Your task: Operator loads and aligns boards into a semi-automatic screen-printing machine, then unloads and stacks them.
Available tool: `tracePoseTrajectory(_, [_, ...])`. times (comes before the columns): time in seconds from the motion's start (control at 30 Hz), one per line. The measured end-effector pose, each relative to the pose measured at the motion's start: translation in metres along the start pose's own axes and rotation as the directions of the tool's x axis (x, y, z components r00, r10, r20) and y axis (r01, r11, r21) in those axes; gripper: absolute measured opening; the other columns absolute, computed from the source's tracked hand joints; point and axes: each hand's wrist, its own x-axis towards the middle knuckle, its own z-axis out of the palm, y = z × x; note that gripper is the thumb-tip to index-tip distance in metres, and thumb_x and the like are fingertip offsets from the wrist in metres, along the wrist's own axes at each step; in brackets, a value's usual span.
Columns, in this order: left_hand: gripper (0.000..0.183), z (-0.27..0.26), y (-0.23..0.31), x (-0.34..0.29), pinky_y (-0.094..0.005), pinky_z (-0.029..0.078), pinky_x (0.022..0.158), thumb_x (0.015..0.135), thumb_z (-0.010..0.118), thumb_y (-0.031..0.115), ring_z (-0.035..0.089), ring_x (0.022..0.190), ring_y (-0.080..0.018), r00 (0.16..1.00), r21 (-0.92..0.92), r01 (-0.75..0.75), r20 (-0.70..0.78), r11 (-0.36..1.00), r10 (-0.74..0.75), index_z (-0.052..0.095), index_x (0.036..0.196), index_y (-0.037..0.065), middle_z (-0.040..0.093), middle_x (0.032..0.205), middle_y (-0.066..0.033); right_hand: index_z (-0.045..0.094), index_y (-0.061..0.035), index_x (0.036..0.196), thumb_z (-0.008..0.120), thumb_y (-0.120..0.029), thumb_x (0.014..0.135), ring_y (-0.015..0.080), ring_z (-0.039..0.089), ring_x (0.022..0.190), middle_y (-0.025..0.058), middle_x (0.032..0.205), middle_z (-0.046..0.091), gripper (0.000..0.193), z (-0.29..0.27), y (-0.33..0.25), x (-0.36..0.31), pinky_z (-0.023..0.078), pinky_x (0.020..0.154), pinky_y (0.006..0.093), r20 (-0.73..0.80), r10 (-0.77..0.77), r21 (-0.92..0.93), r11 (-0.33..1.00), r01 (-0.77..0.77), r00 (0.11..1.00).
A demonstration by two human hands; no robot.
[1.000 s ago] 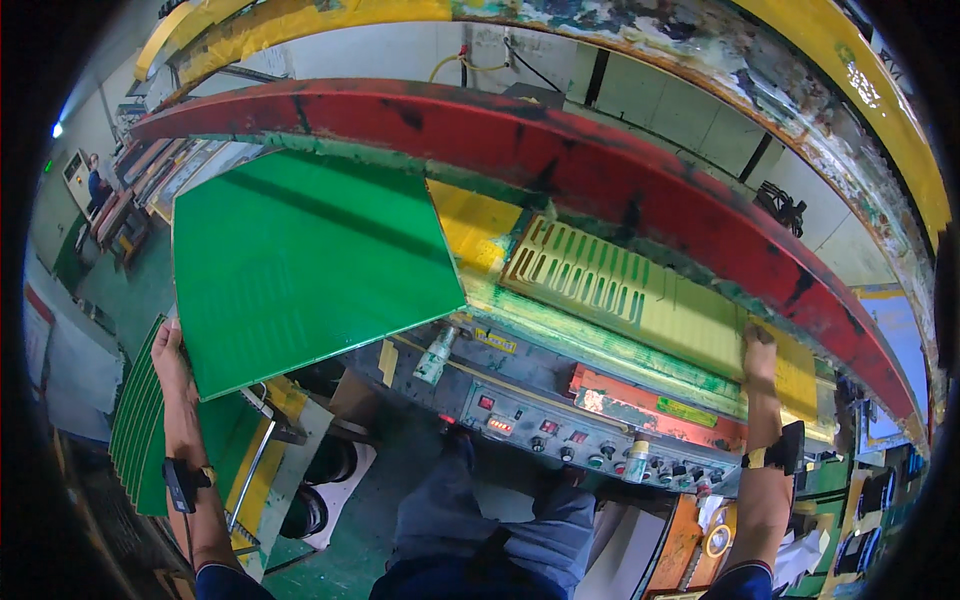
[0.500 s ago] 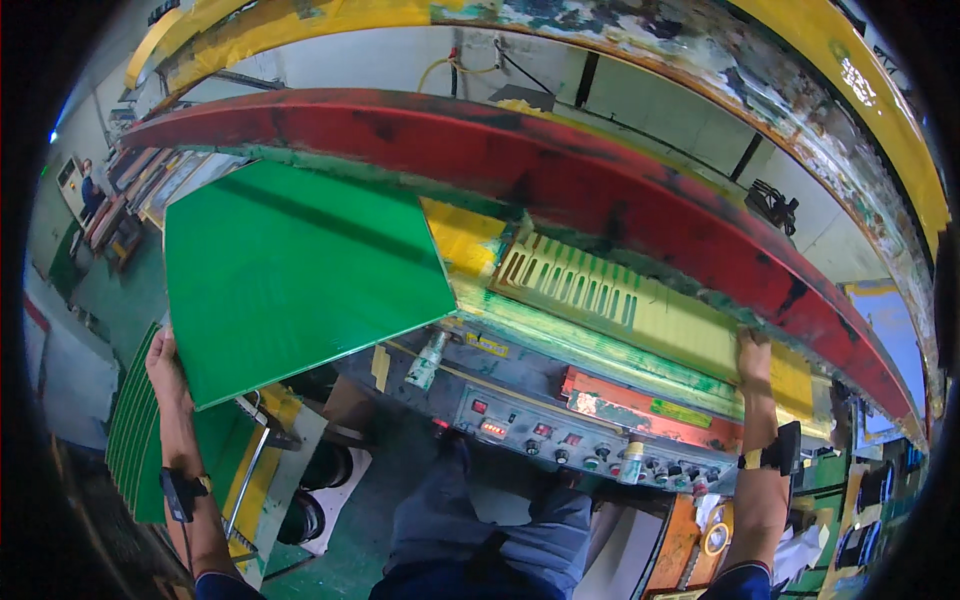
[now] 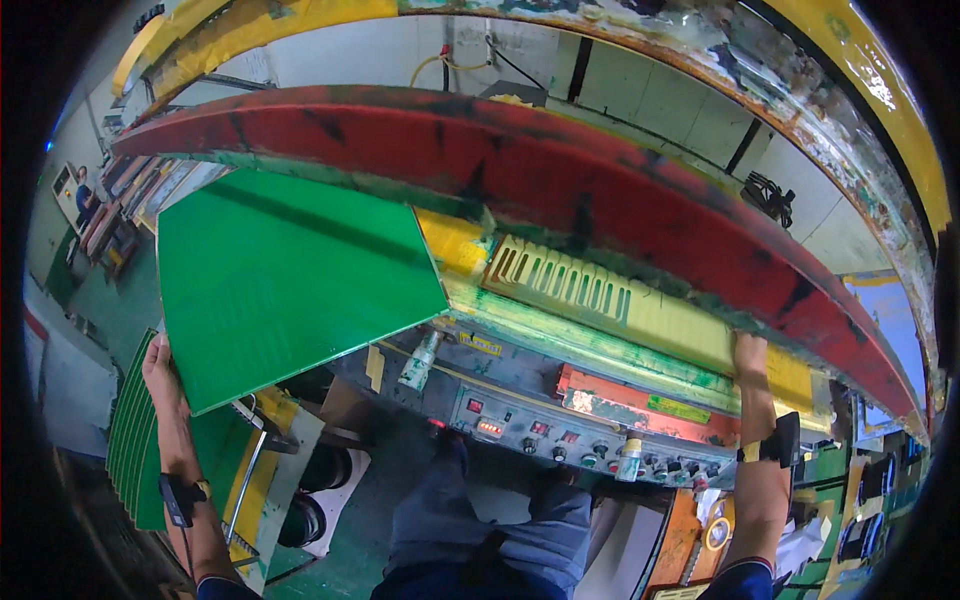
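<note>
My left hand [image 3: 163, 372] is closed on the lower left edge of a large flat green board [image 3: 290, 290], which is tilted up at the left of the machine. At the right, my right hand [image 3: 751, 355] rests at the end of a long pale yellow slotted panel [image 3: 650, 314], fingers curled at it and partly hidden. The panel lies on the machine's bed under a long dark red beam [image 3: 480, 150]. Slots show in the panel's left half.
Below the bed runs a control panel [image 3: 530, 435] with knobs and lit displays. Small bottles [image 3: 421, 360] stand on the machine's front edge. A stack of green boards [image 3: 135, 440] sits at the lower left. A tape roll [image 3: 716, 535] lies at the lower right.
The view has shifted slightly, so the machine and the green board appear a little further left. Both hands keep their places on the board and the panel.
</note>
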Motion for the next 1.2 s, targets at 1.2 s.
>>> tracePoseTrajectory(1.2, [0.018, 0.007, -0.006, -0.002, -0.0274, 0.047, 0.073, 0.095, 0.058, 0.021, 0.057, 0.081, -0.0106, 0.999, -0.011, -0.005, -0.044, 1.000, 0.004, 0.061, 0.101, 0.004, 0.062, 0.091, 0.0002, 0.064, -0.0038, 0.112, 0.050, -0.032, 0.091, 0.0325, 0.060, 0.098, 0.0161, 0.106, 0.065, 0.038, -0.013, -0.034, 0.004, 0.046, 0.088, 0.0398, -0.012, -0.022, -0.267, 0.964, 0.019, 1.000])
